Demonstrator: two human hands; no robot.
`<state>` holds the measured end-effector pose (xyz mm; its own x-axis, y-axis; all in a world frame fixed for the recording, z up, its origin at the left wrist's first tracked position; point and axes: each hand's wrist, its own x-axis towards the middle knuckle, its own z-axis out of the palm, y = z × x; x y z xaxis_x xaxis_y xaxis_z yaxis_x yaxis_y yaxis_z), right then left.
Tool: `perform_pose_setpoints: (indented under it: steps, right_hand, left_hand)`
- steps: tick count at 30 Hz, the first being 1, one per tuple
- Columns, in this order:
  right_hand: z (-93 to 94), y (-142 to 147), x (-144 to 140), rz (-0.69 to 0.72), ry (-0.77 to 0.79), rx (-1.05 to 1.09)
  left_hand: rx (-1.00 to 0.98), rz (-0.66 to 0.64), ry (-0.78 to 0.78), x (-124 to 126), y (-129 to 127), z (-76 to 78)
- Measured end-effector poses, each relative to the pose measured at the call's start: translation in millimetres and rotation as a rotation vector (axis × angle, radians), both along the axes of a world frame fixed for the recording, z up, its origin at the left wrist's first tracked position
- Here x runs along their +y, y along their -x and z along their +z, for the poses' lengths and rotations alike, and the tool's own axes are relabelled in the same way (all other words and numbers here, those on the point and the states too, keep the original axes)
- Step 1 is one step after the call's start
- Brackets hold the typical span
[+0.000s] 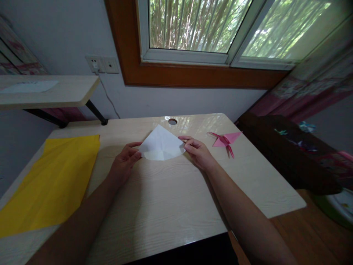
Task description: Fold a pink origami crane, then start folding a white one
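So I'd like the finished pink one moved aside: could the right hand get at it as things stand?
Probably yes: the pink folded paper lies just beside the right hand with bare table between, though that hand now pinches the white paper.

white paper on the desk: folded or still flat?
Folded. The white paper shows crease lines and an upper point rising off the table, with the left hand and right hand pinching its side corners.

The desk [165, 191] was pale wood-grain laminate — glossy. The white sheet [161, 147], yellow sheet [52, 180] and pink figure [224, 140] were matt paper.
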<state>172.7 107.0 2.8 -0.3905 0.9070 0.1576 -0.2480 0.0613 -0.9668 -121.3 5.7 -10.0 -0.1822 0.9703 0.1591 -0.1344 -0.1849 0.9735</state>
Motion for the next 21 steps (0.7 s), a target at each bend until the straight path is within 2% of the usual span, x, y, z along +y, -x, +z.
perform_pose_setpoints:
  steps: [5, 10, 16, 21]
  right_hand:
    - [-7.3, 5, 4, -0.066, 0.032, -0.022]
    - [-15.2, 2, 8, -0.089, 0.036, -0.124]
    - [-13.4, -3, 8, -0.068, 0.014, -0.200]
    - [-11.5, -4, 8, -0.064, 0.008, -0.235]
  left_hand:
    - [0.067, 0.067, 0.073, 4, 2, -5.1]
    - [0.081, 0.063, 0.080, 5, 0, -2.2]
    - [0.100, 0.039, 0.122, 2, 1, 0.1]
    - [0.144, 0.059, 0.088, 2, 0, 2.4]
